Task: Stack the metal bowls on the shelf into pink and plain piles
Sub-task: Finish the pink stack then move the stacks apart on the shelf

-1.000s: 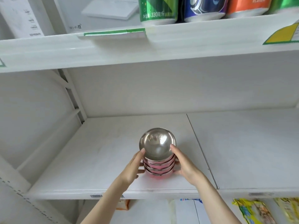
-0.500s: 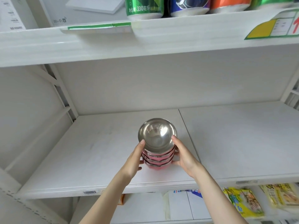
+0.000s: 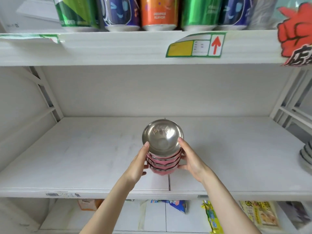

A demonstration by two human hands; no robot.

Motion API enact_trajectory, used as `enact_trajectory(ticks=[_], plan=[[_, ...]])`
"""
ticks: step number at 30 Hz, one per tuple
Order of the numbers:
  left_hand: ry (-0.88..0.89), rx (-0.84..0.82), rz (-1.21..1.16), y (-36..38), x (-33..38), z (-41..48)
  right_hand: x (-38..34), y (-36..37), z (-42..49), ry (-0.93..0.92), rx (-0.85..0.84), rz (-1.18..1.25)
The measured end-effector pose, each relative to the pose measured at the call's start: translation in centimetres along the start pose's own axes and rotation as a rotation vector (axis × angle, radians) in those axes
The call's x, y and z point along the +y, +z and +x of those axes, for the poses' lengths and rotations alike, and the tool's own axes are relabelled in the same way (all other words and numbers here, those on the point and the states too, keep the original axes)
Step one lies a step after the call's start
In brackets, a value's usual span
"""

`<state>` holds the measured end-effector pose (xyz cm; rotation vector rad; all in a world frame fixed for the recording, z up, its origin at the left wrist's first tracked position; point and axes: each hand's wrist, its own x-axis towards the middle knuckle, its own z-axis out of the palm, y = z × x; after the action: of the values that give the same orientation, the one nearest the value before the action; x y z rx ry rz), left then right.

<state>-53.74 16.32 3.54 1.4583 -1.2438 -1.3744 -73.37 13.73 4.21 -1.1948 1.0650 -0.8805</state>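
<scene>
A stack of pink metal bowls (image 3: 161, 165) with shiny steel insides stands upright over the middle seam of the white shelf (image 3: 81, 159). My left hand (image 3: 137, 164) cups its left side with the thumb up at the top rim. My right hand (image 3: 190, 159) wraps its right side, fingers round the lower bowls. Whether the bottom bowl touches the board or hangs just above it is unclear. A pile of plain grey bowls (image 3: 306, 154) shows at the shelf's far right edge, cut off by the frame.
Drink cans (image 3: 158, 12) line the shelf above, whose front lip carries a price label (image 3: 195, 45). Snack packets (image 3: 211, 217) lie on the shelf below. Metal uprights (image 3: 49, 100) flank the bay on both sides.
The pink stack, held by both hands, has shifted right from the left board to the middle seam. The view has swung right and the plain pile has come into sight.
</scene>
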Motion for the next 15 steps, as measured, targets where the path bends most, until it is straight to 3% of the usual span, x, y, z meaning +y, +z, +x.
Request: enact_trajectory(ticks=[15], plan=[[-0.008, -0.022, 0.007, 19.0, 2.0, -1.6, 0.7, -17.1, -8.5, 0.000, 0.038, 0.047]])
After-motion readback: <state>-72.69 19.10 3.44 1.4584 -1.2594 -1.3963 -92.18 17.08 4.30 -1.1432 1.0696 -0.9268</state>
